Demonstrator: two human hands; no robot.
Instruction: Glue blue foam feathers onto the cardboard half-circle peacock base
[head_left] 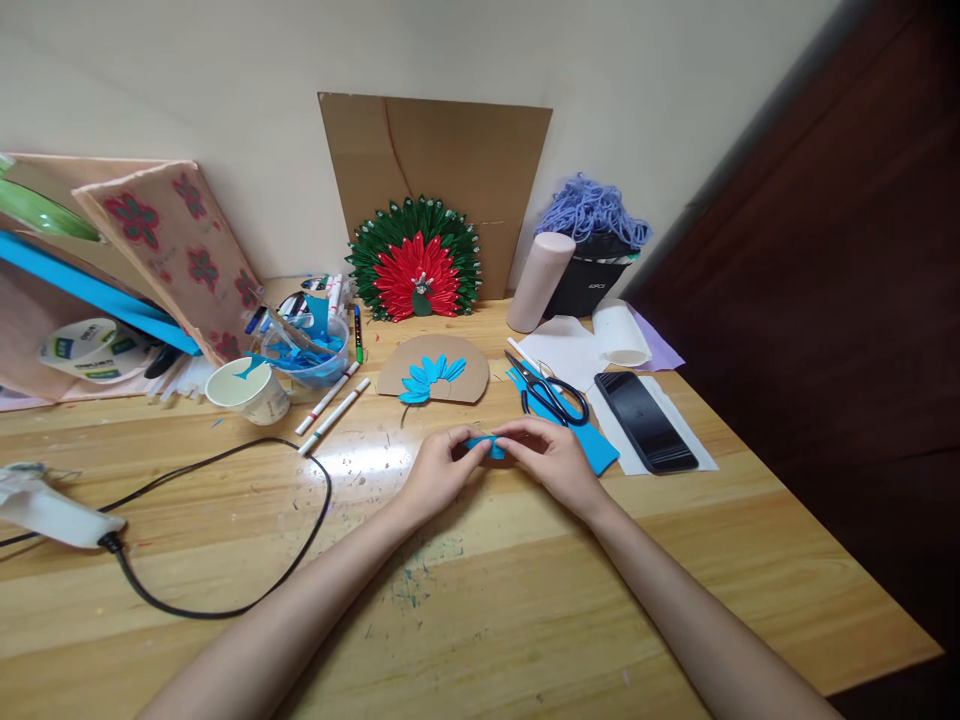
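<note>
Between my fingertips, low over the middle of the table, is a small blue paper piece [495, 450]. My left hand [444, 465] pinches its left end, and my right hand [551, 460] pinches its right end. Just beyond them lies a rounded piece of cardboard [472, 385] with several blue petals [430, 375] arranged in a partial ring on it. Black-handled scissors [551, 390] rest on blue sheets [596, 450] right behind my right hand. Part of the small piece is hidden by my fingers.
A white glue gun [56, 510] with a looping black cord [326, 500] lies left. Near it stand a paper cup [259, 395] and a tub of blue scraps [319, 370]. A phone [646, 422] lies right; a red-and-green fan decoration [416, 260] leans at the back.
</note>
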